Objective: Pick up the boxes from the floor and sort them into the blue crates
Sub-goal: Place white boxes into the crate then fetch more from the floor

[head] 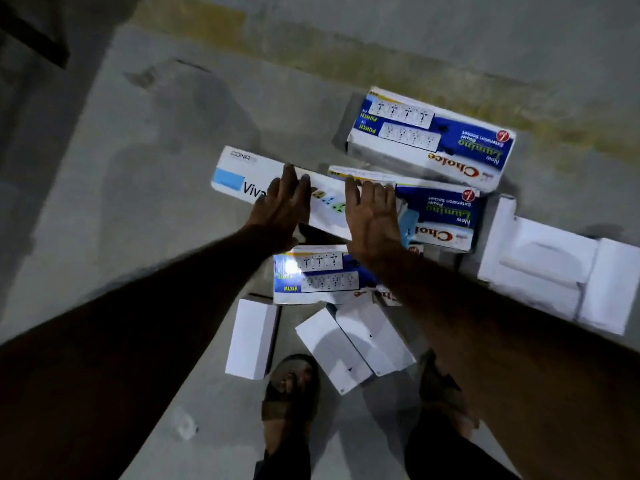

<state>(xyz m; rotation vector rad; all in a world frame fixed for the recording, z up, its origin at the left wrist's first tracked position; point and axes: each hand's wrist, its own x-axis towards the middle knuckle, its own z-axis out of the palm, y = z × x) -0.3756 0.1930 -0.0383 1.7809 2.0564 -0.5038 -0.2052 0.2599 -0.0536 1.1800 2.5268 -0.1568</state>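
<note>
With both hands spread flat on the long white Viva box, left hand at 9 o'clock of right hand, pickup is beginning. Next: curl fingers under its edges and lift; no blue crates in view.

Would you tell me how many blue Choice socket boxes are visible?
3: far box at upper right, middle box beside the right hand, near box under the forearms. More may be hidden.

Long white box reads "Viva" – cut off by a hand – with maybe "CONA" above. Blue boxes say "Choice", "New Lumino", "Extension Socket", "PUNCH".
</note>
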